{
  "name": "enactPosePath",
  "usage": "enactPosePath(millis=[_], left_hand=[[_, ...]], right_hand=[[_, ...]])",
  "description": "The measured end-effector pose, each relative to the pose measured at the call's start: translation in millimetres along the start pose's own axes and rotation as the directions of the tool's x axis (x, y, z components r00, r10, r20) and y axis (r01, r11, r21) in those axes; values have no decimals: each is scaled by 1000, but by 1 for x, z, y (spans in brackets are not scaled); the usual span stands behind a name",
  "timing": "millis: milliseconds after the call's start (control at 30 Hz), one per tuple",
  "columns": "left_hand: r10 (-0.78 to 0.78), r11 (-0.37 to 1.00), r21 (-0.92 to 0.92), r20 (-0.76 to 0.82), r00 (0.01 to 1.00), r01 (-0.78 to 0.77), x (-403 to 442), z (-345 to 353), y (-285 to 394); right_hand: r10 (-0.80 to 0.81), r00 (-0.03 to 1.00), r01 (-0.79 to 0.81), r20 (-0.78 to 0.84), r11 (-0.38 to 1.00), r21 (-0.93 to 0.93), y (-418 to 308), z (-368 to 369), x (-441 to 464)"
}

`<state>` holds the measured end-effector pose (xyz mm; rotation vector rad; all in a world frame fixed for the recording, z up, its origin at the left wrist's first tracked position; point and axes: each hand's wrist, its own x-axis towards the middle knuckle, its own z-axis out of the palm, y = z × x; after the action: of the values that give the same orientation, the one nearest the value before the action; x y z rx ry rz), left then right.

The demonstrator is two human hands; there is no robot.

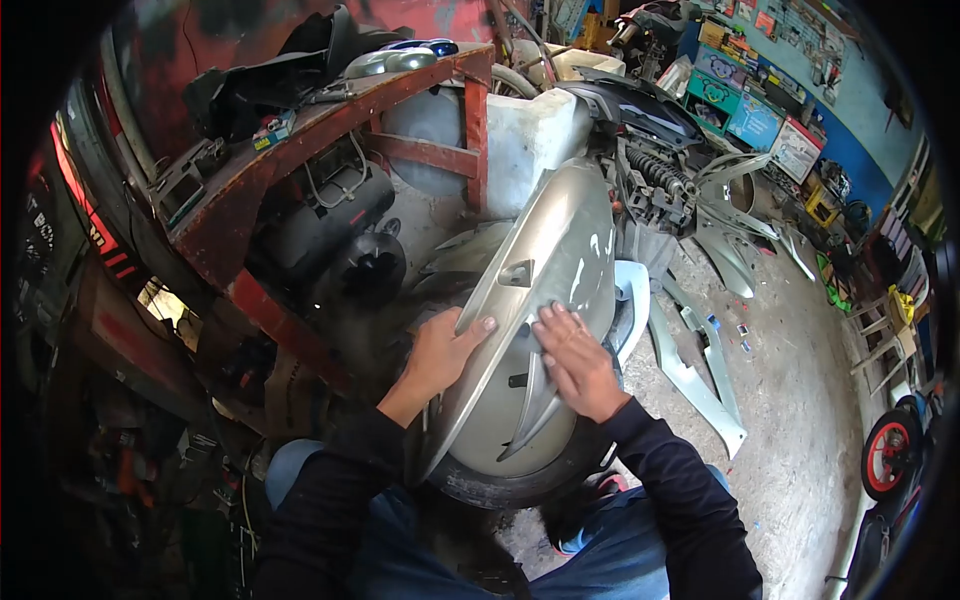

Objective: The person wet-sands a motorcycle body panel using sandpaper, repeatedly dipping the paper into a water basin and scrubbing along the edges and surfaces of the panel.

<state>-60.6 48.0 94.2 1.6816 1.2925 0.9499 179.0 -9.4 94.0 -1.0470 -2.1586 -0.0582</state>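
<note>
A long champagne-coloured body panel (540,225) stands tilted between my knees, above a black tyre (520,485). My left hand (440,350) grips the panel's left edge, with the thumb lying over its face and the other fingers hidden behind it. Flat on the panel's right part lies my right hand (578,360), fingers stretched out and close to each other. Just below it is a narrow pointed strip (532,410) of the same colour. Pale patches mark the panel's upper right surface, and a small square recess (516,273) sits near its middle.
A red workbench (270,160) with dark parts on top stands at the left, a black tank (330,210) beneath it. Ahead is a partly stripped motorcycle (660,150). Pale fairing pieces (695,385) lie on the floor to the right. A red-rimmed wheel (890,453) is far right.
</note>
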Motion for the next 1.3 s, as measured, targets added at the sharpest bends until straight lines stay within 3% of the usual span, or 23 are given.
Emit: enactPosePath(millis=[133, 267, 400, 467, 567, 633, 667, 733, 800, 900, 1067, 1133, 1200, 1267, 1300], left_hand=[[74, 997, 21, 17, 997, -75, -3, -2, -2], [51, 997, -64, 13, 999, -50, -4, -3, 2], [83, 997, 3, 48, 995, -83, -4, -10, 4], [26, 999, -45, 45, 999, -24, -3, -8, 4], [60, 997, -46, 54, 997, -57, -4, -11, -2], [60, 998, -14, 55, 997, -59, -5, -10, 0], [60, 998, 15, 61, 996, -61, -6, -8, 1], [48, 999, 11, 44, 998, -48, 0, -4, -15], [39, 999, 7, 26, 999, -39, 5, -2, -19], [111, 990, 91, -51, 992, -106, 4, 3, -17], [12, 994, 105, -38, 999, -8, 5, 7, -17], [44, 990, 138, -32, 999, -40, 3, 8, -19], [51, 988, 145, -13, 999, -49, 0, 7, -17], [81, 986, 148, -15, 997, -78, -1, 6, -26], [107, 984, 145, -17, 994, -103, -2, 6, -30]], right_hand=[[-129, 989, 129, 70, 992, -3, -8, -3, 7], [-82, 996, 79, -28, 994, -69, -8, -4, 17], [-166, 986, 165, -10, 982, -88, -3, -4, 17], [-135, 990, 131, -52, 989, -68, -3, 3, 14], [-101, 994, 102, -33, 994, 24, 1, 5, 16], [65, 992, -68, -109, 997, -29, 13, 0, 26], [64, 993, -67, -102, 997, -28, 10, 4, 25], [-32, 998, 28, -44, 995, -96, -5, 16, 24], [-122, 992, 123, 37, 992, -28, -17, 16, 20], [91, 993, -96, -82, 993, -70, 10, 14, 41], [13, 999, -16, 47, 998, 68, -16, 28, 22], [172, 985, -172, -36, 985, -3, 27, 26, 30], [184, 974, -197, -128, 976, -90, 37, 28, 29], [-84, 996, 83, 27, 996, 30, 1, 24, 21], [-102, 991, 96, 82, 993, 72, -10, 16, 21]])
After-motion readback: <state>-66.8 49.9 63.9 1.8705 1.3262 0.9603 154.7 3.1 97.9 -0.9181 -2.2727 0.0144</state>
